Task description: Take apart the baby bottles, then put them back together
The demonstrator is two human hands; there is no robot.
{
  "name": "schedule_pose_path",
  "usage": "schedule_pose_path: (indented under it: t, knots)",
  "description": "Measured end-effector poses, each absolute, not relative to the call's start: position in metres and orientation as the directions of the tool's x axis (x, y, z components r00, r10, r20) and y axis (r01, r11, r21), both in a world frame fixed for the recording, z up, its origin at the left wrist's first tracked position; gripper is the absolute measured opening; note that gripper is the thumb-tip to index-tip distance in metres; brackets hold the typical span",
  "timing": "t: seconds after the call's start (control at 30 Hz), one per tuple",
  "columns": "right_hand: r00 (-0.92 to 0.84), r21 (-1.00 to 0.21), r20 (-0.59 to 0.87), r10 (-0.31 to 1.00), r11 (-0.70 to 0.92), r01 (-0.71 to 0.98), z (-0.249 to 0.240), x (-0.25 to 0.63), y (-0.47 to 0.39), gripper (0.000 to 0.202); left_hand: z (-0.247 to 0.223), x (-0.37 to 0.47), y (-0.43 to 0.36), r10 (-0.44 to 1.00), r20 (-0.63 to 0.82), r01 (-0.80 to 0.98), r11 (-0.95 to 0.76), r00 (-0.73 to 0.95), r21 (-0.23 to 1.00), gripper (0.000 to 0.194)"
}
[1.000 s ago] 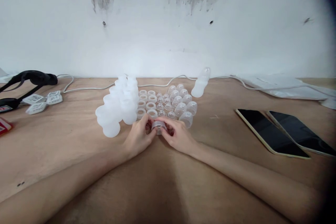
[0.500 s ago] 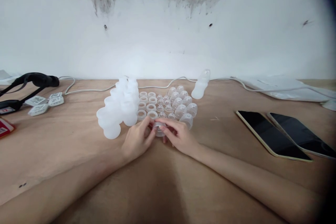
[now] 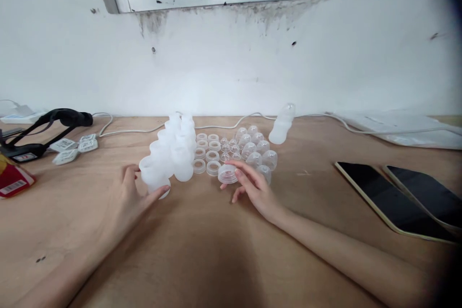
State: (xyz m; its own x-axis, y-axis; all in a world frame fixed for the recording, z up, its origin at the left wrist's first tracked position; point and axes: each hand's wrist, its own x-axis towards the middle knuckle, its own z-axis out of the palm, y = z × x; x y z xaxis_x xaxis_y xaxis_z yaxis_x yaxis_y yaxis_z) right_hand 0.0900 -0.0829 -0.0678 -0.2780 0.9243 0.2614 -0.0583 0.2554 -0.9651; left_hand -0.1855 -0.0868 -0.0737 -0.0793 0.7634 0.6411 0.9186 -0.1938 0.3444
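Note:
Two rows of frosted white baby bottles (image 3: pixel 184 147) stand left of centre. My left hand (image 3: pixel 132 195) spans the nearest bottle (image 3: pixel 157 180), fingers at its left side and thumb across its lower front. Between the thumb and fingers of my right hand (image 3: pixel 258 190) is a clear threaded collar ring (image 3: pixel 227 174), tilted just above the wood; whether a teat sits in it I cannot make out. Beside the bottles lie two columns of collar rings (image 3: pixel 212 155), then small clear teats (image 3: pixel 225 148), then domed clear caps (image 3: pixel 254 159), partly behind my right hand.
A capped bottle (image 3: pixel 281 125) stands at the back right. Two phones (image 3: pixel 382 197) lie at the right, a plastic bag (image 3: pixel 407 130) behind them. At the left are black headgear (image 3: pixel 67 118), white labelled pieces (image 3: pixel 67 154) and a red packet (image 3: pixel 14 180). A cable (image 3: pixel 137 131) runs along the wall.
My left hand has let go of the collar ring and moved left to the nearest bottle. My right hand keeps the ring. The view has shifted slightly.

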Motion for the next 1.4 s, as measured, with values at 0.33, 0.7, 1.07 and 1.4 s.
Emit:
schedule_pose_path:
  t: [0.33,0.7,1.07,1.4]
  knots:
    - [-0.255,-0.962,0.261,0.931,0.230,-0.145,-0.067,0.087,-0.080,0.027,-0.059,-0.130,-0.109,0.867,0.436,0.657,-0.477,0.241,0.584,0.043]
    - [-0.182,-0.956,0.277,0.943,0.251,-0.151,-0.071,0.089,-0.078,0.026,-0.066,-0.085,-0.082,0.900,0.287,0.479,-0.420,0.328,0.771,0.033]
    - [-0.360,-0.863,0.421,0.833,0.490,0.125,-0.051,0.112,-0.080,0.038,-0.052,-0.092,-0.085,0.838,0.335,0.513,-0.532,0.430,0.673,0.043]
    - [-0.550,-0.777,0.408,0.729,0.593,0.210,-0.038,0.126,-0.070,0.037,-0.043,-0.097,-0.083,0.846,0.145,0.440,-0.405,0.514,0.801,0.034]
